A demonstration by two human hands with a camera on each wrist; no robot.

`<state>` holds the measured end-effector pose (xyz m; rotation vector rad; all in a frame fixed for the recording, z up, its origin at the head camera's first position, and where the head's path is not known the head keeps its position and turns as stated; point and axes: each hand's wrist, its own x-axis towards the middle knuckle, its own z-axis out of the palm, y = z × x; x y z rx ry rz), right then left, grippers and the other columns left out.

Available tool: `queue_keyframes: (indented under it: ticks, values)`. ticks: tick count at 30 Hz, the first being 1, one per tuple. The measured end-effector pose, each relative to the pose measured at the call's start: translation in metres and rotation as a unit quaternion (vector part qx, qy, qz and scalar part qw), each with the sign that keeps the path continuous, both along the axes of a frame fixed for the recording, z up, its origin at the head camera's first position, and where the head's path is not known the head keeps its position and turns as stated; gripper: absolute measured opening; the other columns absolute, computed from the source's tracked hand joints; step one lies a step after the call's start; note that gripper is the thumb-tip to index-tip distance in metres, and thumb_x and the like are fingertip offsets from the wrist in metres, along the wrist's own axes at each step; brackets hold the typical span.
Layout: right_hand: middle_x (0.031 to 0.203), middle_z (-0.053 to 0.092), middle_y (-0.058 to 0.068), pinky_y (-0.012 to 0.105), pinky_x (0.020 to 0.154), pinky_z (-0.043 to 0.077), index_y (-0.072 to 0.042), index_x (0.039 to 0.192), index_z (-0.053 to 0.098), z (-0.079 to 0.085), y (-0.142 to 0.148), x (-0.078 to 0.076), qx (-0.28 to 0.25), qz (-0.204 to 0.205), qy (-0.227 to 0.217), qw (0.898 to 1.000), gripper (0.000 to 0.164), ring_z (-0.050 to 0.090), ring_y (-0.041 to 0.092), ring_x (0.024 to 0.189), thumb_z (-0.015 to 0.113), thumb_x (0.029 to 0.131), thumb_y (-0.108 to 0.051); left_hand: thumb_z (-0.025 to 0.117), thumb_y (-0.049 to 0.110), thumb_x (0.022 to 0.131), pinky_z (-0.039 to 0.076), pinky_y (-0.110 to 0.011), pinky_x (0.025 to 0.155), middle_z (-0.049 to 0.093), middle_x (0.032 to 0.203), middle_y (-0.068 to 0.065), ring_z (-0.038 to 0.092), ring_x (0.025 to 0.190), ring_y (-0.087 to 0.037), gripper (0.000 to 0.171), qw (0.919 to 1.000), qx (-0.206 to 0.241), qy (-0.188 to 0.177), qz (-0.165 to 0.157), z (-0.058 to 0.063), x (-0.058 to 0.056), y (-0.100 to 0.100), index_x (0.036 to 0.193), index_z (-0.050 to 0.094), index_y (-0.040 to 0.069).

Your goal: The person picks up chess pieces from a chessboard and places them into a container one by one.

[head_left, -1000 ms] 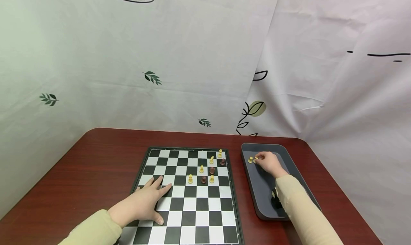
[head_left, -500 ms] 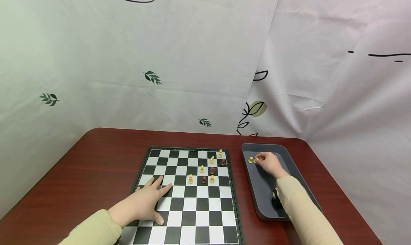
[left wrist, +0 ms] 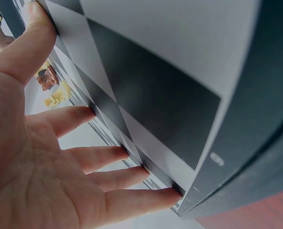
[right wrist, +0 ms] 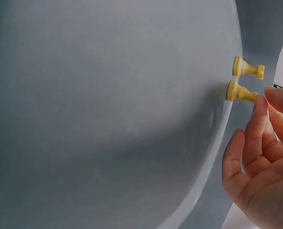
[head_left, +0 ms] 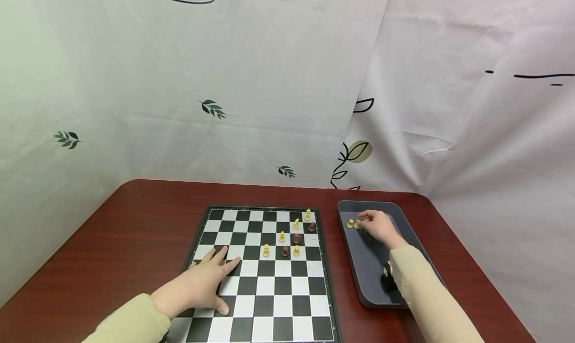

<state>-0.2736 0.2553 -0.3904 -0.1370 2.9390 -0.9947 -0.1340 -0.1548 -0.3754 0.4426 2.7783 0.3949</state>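
Observation:
Two yellow chess pieces stand side by side in the grey tray [head_left: 352,275]: a rook [right wrist: 248,68] and another piece [right wrist: 238,91], whose top is partly hidden by a fingertip. My right hand [head_left: 379,227] is over the tray's far left part, thumb and fingers parted right at the top of that second piece. On the chessboard [head_left: 264,268], my left hand [head_left: 202,284] rests with fingers spread, fingertips along its left side. Toward the board's far right are several yellow pieces [head_left: 266,250] and three dark brown pieces [head_left: 285,251].
The tray stands to the right of the board on a reddish-brown table [head_left: 112,243]. Behind the table hangs a white cloth [head_left: 251,83] with leaf prints. A black band [head_left: 388,279] shows at my right wrist, by the sleeve.
My right thumb and fingers have parted from their pinch on the second yellow piece, which stays in the tray. That hand has shifted slightly right. My left hand has not moved.

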Motion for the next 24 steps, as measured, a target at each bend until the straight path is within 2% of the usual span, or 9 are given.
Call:
queue_keyframes:
  ticks: [14, 24]
  values:
    - [0.088, 0.068, 0.015, 0.030, 0.060, 0.044, 0.004, 0.112, 0.064, 0.014, -0.004, 0.008, -0.013, 0.008, 0.010, 1.000, 0.027, 0.058, 0.018, 0.072, 0.060, 0.091, -0.012, 0.086, 0.048, 0.049, 0.030, -0.075, 0.090, 0.031, 0.147, -0.030, 0.027, 0.132, -0.057, 0.106, 1.0000, -0.004, -0.003, 0.002, 0.001, 0.001, 0.001, 0.140, 0.047, 0.009]
    - [0.093, 0.069, 0.016, 0.031, 0.064, 0.047, 0.003, 0.113, 0.064, 0.019, -0.009, 0.012, -0.031, 0.012, 0.012, 0.999, 0.027, 0.063, 0.026, 0.082, 0.060, 0.092, -0.012, 0.086, 0.048, 0.049, 0.030, -0.076, 0.089, 0.031, 0.147, -0.030, 0.027, 0.132, -0.057, 0.106, 1.0000, -0.006, -0.003, 0.001, 0.002, 0.002, 0.000, 0.140, 0.047, 0.009]
